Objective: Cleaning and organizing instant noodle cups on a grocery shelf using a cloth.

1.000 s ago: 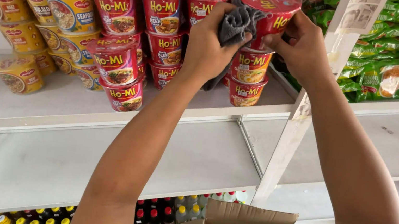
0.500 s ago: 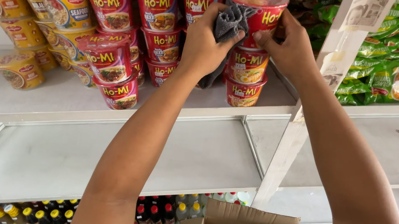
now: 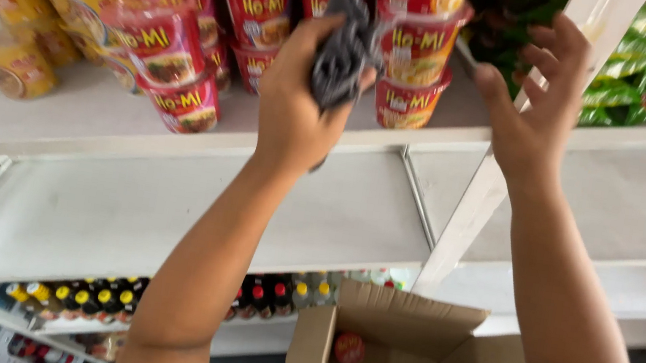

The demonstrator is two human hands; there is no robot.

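While left hand (image 3: 295,109) bunches grey cloth (image 3: 342,52) in tight grip against red noodle cups (image 3: 419,51) on shelf (image 3: 175,142), right hand (image 3: 534,111) hovers spread, empty. Step seems stacking; next: steady stack.

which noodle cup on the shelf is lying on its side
The yellow noodle cup at the far left, tipped over beside the red cups, which stand stacked.

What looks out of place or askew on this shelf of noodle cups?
The yellow cup at the far left lies tipped on its side, and the red cups beside it lean instead of standing upright in a stack.
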